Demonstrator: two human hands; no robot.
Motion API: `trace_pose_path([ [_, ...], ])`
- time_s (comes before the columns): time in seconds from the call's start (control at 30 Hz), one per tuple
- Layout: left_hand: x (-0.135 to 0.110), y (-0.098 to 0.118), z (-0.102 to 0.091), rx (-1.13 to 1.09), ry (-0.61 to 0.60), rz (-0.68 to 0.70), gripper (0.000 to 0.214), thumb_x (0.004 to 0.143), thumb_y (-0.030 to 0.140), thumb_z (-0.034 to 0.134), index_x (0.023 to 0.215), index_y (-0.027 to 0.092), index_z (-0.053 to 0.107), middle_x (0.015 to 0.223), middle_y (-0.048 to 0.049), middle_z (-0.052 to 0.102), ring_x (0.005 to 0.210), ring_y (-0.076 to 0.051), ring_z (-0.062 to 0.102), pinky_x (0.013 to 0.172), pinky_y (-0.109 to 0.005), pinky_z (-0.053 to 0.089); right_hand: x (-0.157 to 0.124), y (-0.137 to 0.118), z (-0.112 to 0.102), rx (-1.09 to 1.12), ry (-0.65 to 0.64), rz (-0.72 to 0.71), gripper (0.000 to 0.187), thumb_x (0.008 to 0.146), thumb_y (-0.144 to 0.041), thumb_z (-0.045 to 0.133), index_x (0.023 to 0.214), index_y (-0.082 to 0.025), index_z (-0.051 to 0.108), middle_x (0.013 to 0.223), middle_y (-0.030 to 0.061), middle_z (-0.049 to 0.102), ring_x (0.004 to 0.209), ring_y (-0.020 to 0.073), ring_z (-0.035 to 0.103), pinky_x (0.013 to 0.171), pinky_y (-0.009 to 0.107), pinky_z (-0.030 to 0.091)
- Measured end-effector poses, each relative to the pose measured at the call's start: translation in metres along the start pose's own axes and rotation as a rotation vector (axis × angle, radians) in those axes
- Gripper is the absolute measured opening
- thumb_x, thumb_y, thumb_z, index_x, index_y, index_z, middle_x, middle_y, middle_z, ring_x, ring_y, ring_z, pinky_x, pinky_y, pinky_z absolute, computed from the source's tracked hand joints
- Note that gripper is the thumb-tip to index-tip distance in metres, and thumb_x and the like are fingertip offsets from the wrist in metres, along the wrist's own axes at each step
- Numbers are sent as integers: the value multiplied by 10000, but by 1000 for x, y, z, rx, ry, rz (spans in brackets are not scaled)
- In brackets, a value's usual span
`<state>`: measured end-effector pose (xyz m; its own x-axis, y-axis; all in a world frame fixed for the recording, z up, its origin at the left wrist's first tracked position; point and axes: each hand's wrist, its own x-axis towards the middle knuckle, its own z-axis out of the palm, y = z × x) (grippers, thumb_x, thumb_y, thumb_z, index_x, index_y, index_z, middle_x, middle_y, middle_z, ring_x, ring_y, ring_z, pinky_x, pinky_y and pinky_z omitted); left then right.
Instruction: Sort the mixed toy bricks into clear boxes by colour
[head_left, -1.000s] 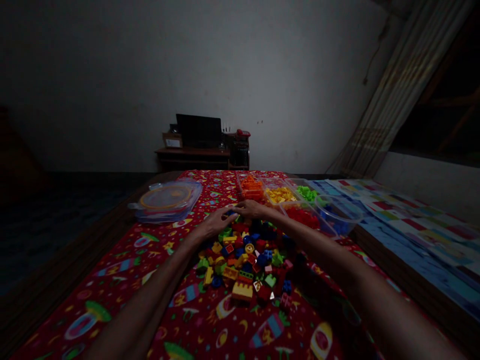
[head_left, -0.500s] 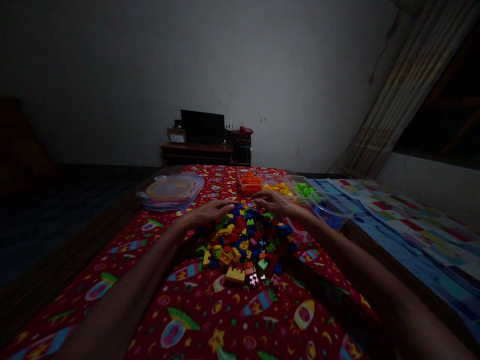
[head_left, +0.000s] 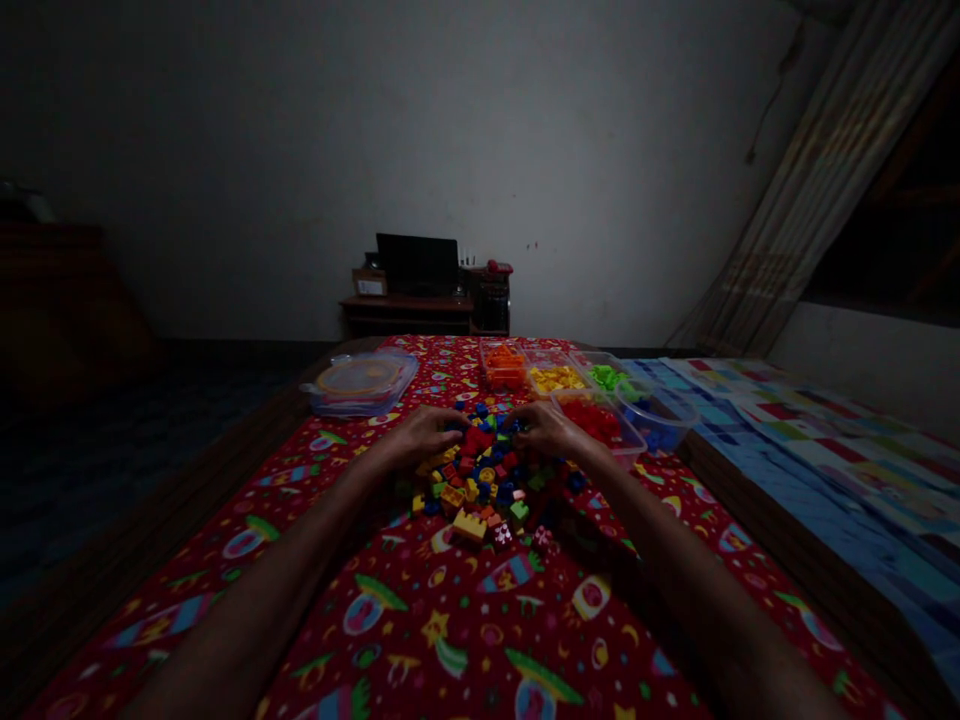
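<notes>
A heap of mixed toy building bricks (head_left: pixel 487 475) in red, yellow, blue, green and pink lies on a red patterned cloth (head_left: pixel 465 610). At the heap's far left side, my left hand (head_left: pixel 424 435) curls its thumb and fingers around a dark blue brick. My right hand (head_left: pixel 551 430) reaches in from the other side, its fingers bent down and closed about another blue brick. Shadow hides part of both grips. Between the hands lie red bricks (head_left: pixel 478 440). Nearest to me are a yellow brick (head_left: pixel 469 527) and pink-and-white flower-like pieces (head_left: pixel 502 535).
Clear boxes hold orange (head_left: pixel 505 368), yellow (head_left: pixel 556 379), green (head_left: pixel 606 378) and red (head_left: pixel 596 420) bricks. A round clear tub (head_left: pixel 660 410) has blue ones. Stacked clear lids (head_left: pixel 364 380) lie at the far left. Behind stands a desk with a monitor (head_left: pixel 417 265).
Both hands have come down from above the heap, fingers going from stretched out to curled. My right arm has shifted, uncovering the box of red bricks. The view has tilted slightly.
</notes>
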<state>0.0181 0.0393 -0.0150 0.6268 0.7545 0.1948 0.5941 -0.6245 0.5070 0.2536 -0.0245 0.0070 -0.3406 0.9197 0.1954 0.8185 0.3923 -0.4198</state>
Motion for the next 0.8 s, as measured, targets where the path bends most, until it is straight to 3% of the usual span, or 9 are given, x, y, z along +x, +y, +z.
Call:
trace_pose_path([
  [0.2,0,-1,1,-117,25,-1,454,695,402,533,1061,178,683,1072,-48,695,972,-251,631,846,-332,494,13,8,3,54,105,100,364,713,-64,477,978,-163,707,963,40,704,854,159,626,756,214,451],
  [0.37,1,6,-1,-231,151,46,530,747,422,510,1198,156,593,1056,-82,697,960,-253,637,828,-364,503,23,0,7,-78,266,117,300,856,-183,425,1006,-146,682,987,82,691,885,173,612,796,248,434],
  [0.47,2,6,-3,-208,202,60,506,779,357,478,1243,172,552,1031,-73,702,920,-223,644,806,-342,506,24,-7,13,-144,171,76,258,858,-279,507,1007,-146,669,997,104,679,913,191,605,777,244,425],
  [0.53,3,4,-2,-140,216,53,499,782,301,467,1263,186,534,1002,-65,707,879,-206,645,782,-325,506,24,-9,18,-179,63,71,235,827,-277,563,989,-141,665,1003,120,671,923,200,598,753,240,421],
  [0.6,3,1,-1,-65,216,34,498,784,261,457,1273,192,525,956,-56,714,846,-193,643,779,-318,501,23,-8,22,-200,34,86,214,814,-239,569,970,-123,658,1003,135,663,916,203,591,738,241,417],
  [0.8,1,2,1,34,208,-16,535,753,257,511,1285,203,516,1033,-45,694,924,-205,635,841,-324,489,22,2,13,-59,227,94,271,793,-239,524,999,-100,634,961,106,653,848,167,577,734,241,415],
])
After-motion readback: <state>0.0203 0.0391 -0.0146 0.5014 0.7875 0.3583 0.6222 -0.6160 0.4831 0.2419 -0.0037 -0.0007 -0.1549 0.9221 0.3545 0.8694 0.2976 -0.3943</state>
